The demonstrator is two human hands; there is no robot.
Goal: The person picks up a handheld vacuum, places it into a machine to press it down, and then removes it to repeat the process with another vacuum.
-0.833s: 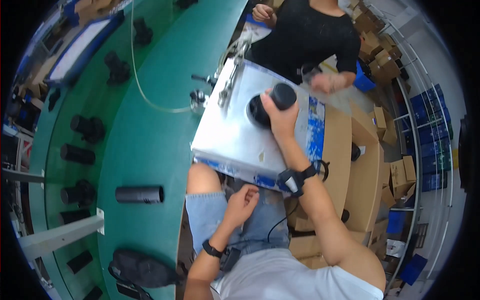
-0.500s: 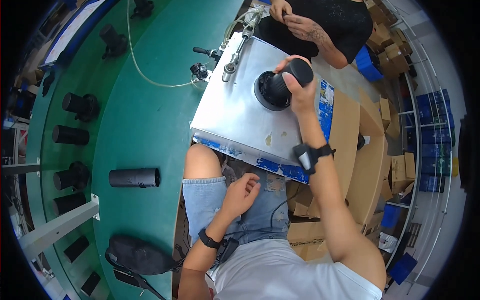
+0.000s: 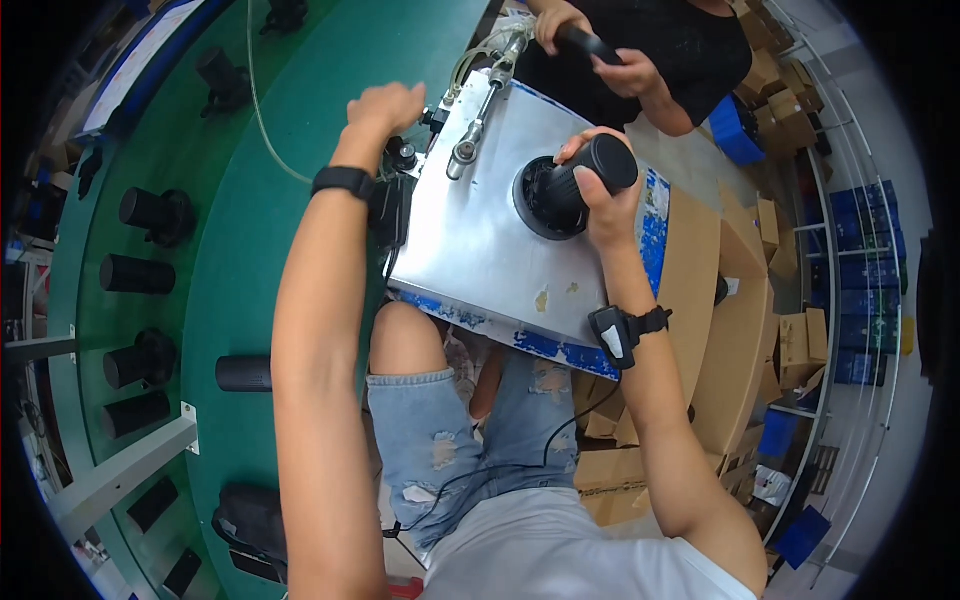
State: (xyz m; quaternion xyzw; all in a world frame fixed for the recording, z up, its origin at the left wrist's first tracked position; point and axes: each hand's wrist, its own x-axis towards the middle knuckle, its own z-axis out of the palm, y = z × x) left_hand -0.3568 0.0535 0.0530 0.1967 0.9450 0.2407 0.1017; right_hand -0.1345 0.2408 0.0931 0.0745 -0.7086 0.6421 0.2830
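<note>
My right hand grips a black ribbed cylinder with a rounded cap, tilted over the silvery metal-topped bench. Its wider round black base rests on the metal top. My left hand is closed over the black-handled lever valve at the left edge of the metal top; the fingers hide the handle. Beside it sit a small regulator-like fitting and a metal pneumatic cylinder with clear hoses, aimed across the top. Each of my wrists wears a strapped black device.
On the green table lies a black perforated tube, partly behind my left forearm. Several black cylinders stand on the green belt at left. A co-worker opposite holds a curved black part. An opened cardboard box stands at right.
My left hand has moved from my lap up to the lever valve. My right hand still holds the black cylinder, shifted slightly. The co-worker's hands now hold a larger curved black part.
</note>
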